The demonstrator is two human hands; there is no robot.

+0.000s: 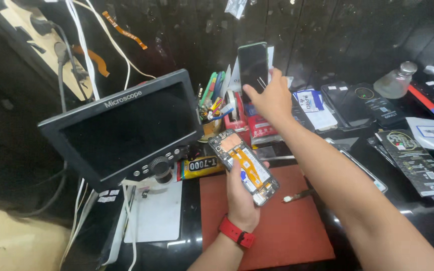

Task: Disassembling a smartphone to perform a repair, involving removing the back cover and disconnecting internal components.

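My left hand (242, 198), with a red band at the wrist, holds an opened phone (244, 165) face down, its orange flex cable and circuit board showing, above a red work mat (287, 226). My right hand (269, 98) reaches to the back of the bench and grips the lower part of a dark phone screen panel (252, 65) that stands upright against the wall.
A microscope monitor (121, 128) stands at the left over a white base plate (159, 211). A cup of pens and tools (213, 108) sits behind the opened phone. Packaged parts (418, 160), a glass bottle (395, 80) and a small tool (300, 195) lie to the right.
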